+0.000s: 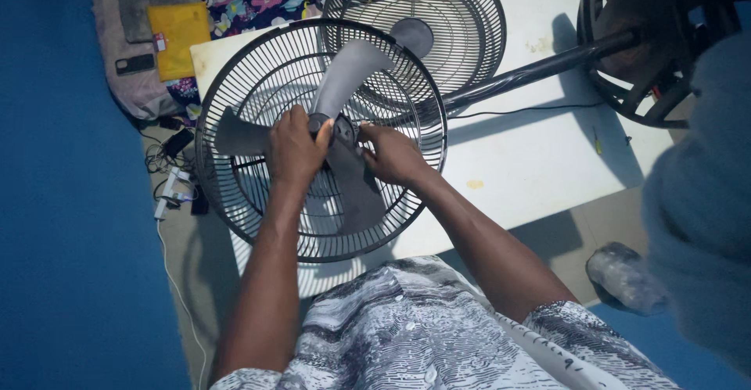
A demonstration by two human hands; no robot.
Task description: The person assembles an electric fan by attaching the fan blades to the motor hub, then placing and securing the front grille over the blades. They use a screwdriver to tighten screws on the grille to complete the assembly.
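A standing fan lies on its side across a white table [532, 163]. Its rear wire guard [235, 85] faces me with a grey three-blade propeller [348, 69] seated inside. My left hand [296, 146] grips the dark hub [338, 128] at the blade's centre from the left. My right hand [393, 155] pinches the same hub from the right, fingers closed on it. The loose front guard [438, 22] leans behind, farther back on the table. The fan's dark pole [540, 65] runs off to the right toward its round base [649, 53].
A blue wall [70, 202] fills the left side. On the floor at left lie cables and a white power strip [168, 194]. A grey bag with a yellow pouch [180, 34] and a phone [134, 64] sits at the back left. A wrapped bundle [626, 276] lies at lower right.
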